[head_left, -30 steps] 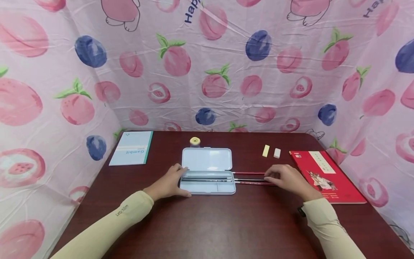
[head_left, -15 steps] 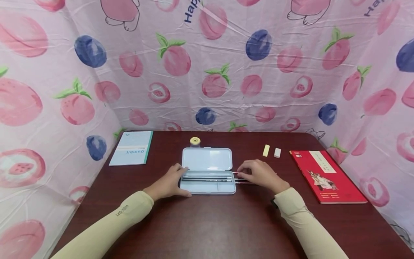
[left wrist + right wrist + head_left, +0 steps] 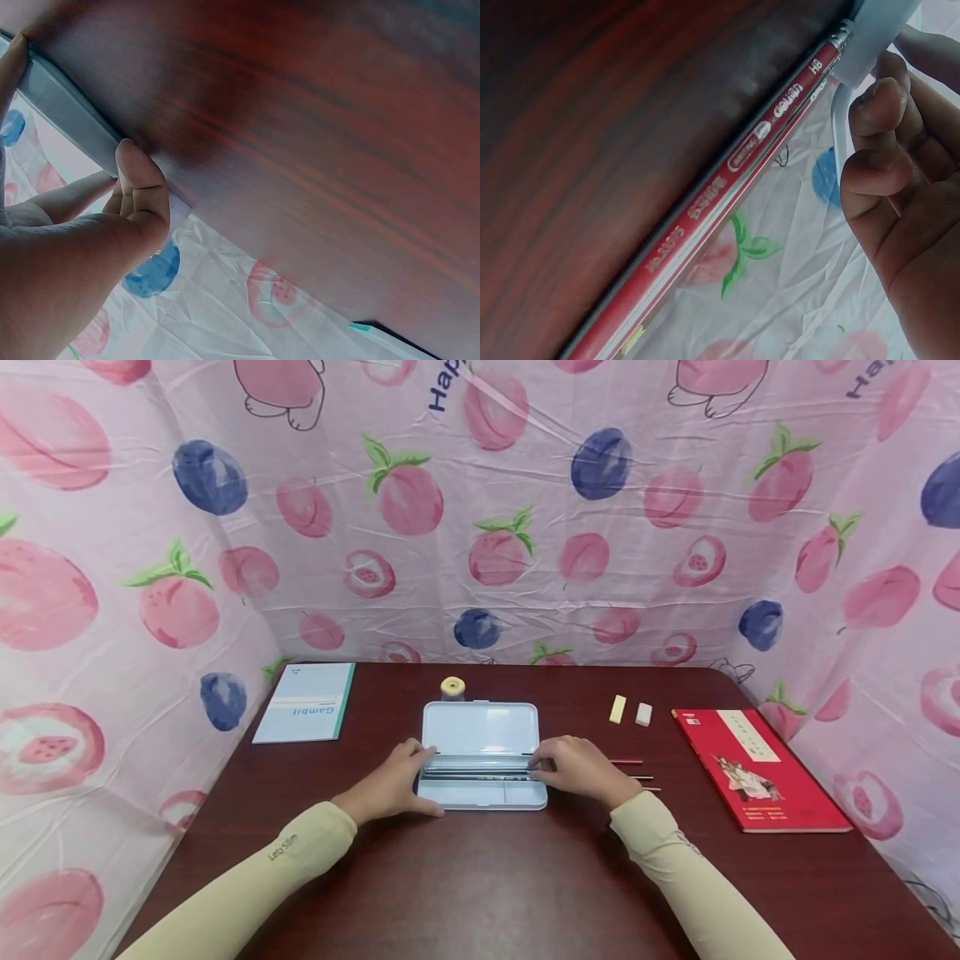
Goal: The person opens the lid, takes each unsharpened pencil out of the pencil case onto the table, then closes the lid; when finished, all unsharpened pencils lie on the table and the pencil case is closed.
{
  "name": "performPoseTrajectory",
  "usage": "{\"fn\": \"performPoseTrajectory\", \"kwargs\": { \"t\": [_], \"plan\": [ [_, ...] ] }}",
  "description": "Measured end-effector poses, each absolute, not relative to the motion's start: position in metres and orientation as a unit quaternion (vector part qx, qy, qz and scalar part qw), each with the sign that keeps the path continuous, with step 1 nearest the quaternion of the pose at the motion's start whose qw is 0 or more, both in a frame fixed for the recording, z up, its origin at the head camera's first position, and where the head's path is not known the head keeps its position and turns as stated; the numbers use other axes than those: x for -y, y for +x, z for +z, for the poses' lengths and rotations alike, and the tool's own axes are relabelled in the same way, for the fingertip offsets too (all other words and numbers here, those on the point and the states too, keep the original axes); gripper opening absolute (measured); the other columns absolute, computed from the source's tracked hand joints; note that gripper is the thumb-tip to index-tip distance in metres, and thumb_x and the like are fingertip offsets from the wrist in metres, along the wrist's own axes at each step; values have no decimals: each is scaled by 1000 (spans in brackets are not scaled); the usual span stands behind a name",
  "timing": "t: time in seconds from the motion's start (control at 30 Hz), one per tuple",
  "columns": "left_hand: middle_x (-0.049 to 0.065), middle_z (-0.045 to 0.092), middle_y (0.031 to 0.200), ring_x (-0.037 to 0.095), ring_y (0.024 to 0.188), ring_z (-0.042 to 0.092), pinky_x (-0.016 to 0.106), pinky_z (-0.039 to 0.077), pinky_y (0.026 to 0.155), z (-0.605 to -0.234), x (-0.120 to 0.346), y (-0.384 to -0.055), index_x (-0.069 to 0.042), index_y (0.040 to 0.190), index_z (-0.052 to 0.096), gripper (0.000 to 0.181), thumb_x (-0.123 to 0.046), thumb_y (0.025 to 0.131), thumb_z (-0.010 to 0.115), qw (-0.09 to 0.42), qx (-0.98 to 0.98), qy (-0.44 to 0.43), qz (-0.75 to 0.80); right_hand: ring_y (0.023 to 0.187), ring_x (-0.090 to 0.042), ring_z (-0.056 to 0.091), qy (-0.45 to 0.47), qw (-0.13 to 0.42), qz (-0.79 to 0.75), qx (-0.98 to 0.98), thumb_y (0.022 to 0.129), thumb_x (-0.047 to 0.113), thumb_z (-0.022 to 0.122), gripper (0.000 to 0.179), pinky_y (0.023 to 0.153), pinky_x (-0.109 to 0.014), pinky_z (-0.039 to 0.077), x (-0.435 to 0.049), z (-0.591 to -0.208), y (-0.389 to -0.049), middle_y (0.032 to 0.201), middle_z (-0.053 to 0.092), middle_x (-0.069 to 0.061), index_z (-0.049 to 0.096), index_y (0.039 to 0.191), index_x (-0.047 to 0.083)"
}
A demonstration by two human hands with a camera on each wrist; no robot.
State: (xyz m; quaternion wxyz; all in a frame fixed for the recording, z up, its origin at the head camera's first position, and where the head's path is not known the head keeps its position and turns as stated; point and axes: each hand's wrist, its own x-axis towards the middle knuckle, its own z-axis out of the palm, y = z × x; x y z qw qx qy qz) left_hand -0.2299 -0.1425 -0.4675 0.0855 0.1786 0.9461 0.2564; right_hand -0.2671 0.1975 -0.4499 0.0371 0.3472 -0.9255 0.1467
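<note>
A light blue pencil case (image 3: pixel 461 795) lies open on the table in the head view, its lid tipped back. Several dark pencils (image 3: pixel 476 772) lie lengthwise inside. My left hand (image 3: pixel 390 783) grips the case's left end, thumb at the front edge and fingers behind. My right hand (image 3: pixel 581 768) reaches over the right end with curled fingers, fingertips by the pencil ends; whether they pinch one is hidden. Beneath that hand, 3 pencils lie on the table, extending right from the case; a red pencil (image 3: pixel 735 161) marked HB shows large in the right wrist view.
Behind the case stands a small yellow-topped round item (image 3: pixel 452 687). A pale blue notebook (image 3: pixel 303 703) lies at the back left. Toward the right are a yellow block (image 3: pixel 617 709), a white eraser (image 3: pixel 643 714) and a red book (image 3: pixel 761 772). Patterned cloth hangs around the table (image 3: pixel 480 877).
My right hand has moved left from the far ends of the pencils on the table to the case's right end. The left hand and case have stayed in place.
</note>
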Motion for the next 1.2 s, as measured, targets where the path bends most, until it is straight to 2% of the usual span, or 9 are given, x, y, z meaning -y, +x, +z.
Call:
{"fn": "performPoseTrajectory", "kwargs": {
  "t": [0.27, 0.53, 0.73, 0.93, 1.2],
  "plan": [
    [13, 51, 143, 25, 126, 49, 43, 53, 109, -467, 142, -230, -8, 162, 45, 108, -52, 77, 95, 86, -947, 179, 252, 67, -3, 50, 342, 29, 130, 930, 89, 17, 86, 10, 66, -24, 46, -193, -452, -270, 75, 64, 9, 84, 98, 13],
    [14, 51, 144, 25, 126, 49, 43, 53, 109, -467, 142, -230, -7, 162, 45, 108, -51, 77, 95, 83, -947, 182, 252, 65, -4, 47, 335, 21, 117, 935, 88, 17, 87, 9, 64, -24, 43, -190, -450, -271, 69, 56, 9, 84, 95, 13],
    [13, 51, 144, 25, 127, 49, 43, 53, 109, -466, 142, -229, -8, 162, 45, 108, -51, 77, 95, 88, -947, 175, 256, 66, -4, 48, 343, 37, 104, 933, 87, 17, 88, 10, 64, -24, 46, -187, -450, -270, 72, 65, 6, 84, 95, 12],
    [13, 51, 143, 25, 127, 48, 43, 52, 108, -464, 142, -228, -8, 162, 44, 108, -50, 77, 95, 88, -946, 180, 256, 67, -4, 54, 340, 53, 84, 935, 86, 18, 89, 12, 66, -27, 54, -184, -451, -269, 85, 78, 3, 86, 97, 13],
    [13, 51, 142, 26, 126, 48, 42, 52, 108, -464, 143, -228, -8, 162, 45, 107, -49, 77, 95, 88, -946, 180, 256, 65, -5, 53, 340, 61, 70, 936, 86, 18, 89, 9, 65, -27, 55, -182, -452, -267, 83, 79, 2, 85, 94, 13]
  ]
}}
